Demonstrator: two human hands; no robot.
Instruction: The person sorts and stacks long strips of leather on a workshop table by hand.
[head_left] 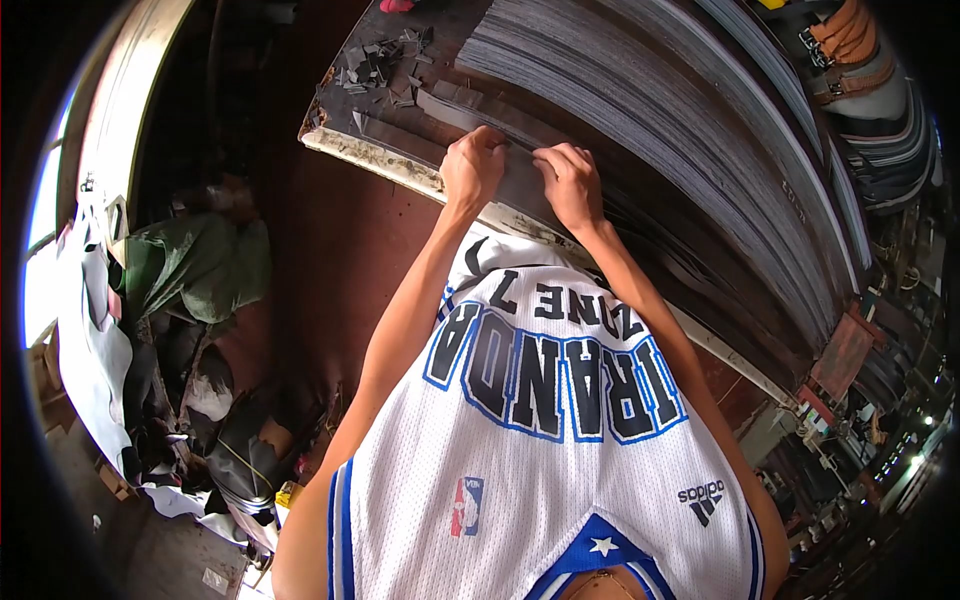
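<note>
My left hand point(474, 168) is closed at the near edge of a dark work table, its fingertips curled together. Close by on the right, my right hand point(572, 183) is closed too, with thumb and fingers pinched. Between both hands lies a thin dark strip point(519, 178), and the fingertips of each appear to grip it; their exact hold is partly hidden. Beyond the hands, more dark strips point(455, 112) lie loose on the table. A long, broad stack of grey strips point(620, 90) fills the table to the right.
Small dark offcuts point(375, 65) are scattered at the table's far left. The pale table edge point(370, 160) runs in front of my body. Rolled, strapped material point(850, 60) stands at far right. A green cloth point(200, 262) and piled scraps lie on the left.
</note>
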